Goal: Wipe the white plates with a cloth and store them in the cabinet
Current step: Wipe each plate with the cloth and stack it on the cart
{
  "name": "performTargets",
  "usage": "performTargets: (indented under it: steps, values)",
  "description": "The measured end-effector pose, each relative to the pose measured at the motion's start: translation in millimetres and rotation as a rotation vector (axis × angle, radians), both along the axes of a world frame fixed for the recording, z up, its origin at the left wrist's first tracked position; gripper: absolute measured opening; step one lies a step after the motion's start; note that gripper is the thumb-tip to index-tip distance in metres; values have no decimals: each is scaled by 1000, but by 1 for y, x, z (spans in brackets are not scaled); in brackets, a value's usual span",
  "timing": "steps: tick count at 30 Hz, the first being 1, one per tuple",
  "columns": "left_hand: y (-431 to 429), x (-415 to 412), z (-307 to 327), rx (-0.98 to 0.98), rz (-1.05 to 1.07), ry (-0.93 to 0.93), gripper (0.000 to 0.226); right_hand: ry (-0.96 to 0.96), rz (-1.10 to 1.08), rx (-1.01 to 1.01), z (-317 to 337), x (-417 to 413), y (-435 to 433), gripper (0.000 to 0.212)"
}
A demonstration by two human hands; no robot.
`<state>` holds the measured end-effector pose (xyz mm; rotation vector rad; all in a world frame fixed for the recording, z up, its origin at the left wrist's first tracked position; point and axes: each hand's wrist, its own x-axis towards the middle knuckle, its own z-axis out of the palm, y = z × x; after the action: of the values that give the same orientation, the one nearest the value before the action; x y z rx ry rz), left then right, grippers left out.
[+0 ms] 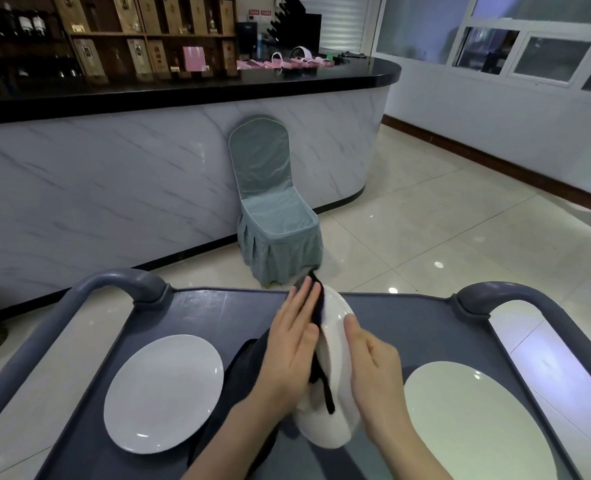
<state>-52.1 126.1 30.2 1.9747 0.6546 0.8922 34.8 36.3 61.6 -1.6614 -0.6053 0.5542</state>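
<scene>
A white plate point(337, 341) stands tilted on edge above the grey cart top point(218, 317). My left hand point(294, 344) lies flat with straight fingers against a dark cloth point(244, 372), pressing it onto the plate's left face. The cloth hangs down over the cart. My right hand point(373, 365) holds the plate from the right, fingers behind it and thumb on the rim. Two more white plates lie flat on the cart: one at the left point(164, 393), one at the right point(474, 424).
The cart has raised grey handles at the left point(121, 282) and right point(515, 292). A grey covered chair point(273, 209) stands beyond it against a marble-fronted counter point(114, 188) with a black top. Glossy tiled floor point(443, 237) spreads to the right.
</scene>
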Motion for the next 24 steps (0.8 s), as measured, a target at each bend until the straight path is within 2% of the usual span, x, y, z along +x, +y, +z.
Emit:
performTargets:
  steps: [3, 6, 8, 11, 14, 16, 20, 24]
  values:
    - [-22, 2, -9, 192, -79, 52, 52, 69, -30, 36, 1, 8, 6, 55]
    - [-14, 7, -8, 271, -97, 119, 50, 102, -12, 30, -1, 13, 6, 53]
    - [2, 8, -4, 211, -87, 121, 47, 126, 6, 24, -2, 14, 1, 52]
    - [22, 1, -8, 18, -35, 63, 47, 210, 15, 31, -1, 17, -9, 47]
    - [18, -13, -22, -30, -17, 24, 49, 295, 35, 55, 0, 27, -20, 54]
    - [10, -14, -25, -17, -9, 21, 50, 316, 50, 53, 1, 29, -22, 57]
    - [5, 0, -9, 174, -49, 130, 50, 289, 103, 16, 2, 23, -15, 47]
    - [13, -2, -8, 202, -103, 159, 48, 309, 79, 26, 6, 28, -11, 59]
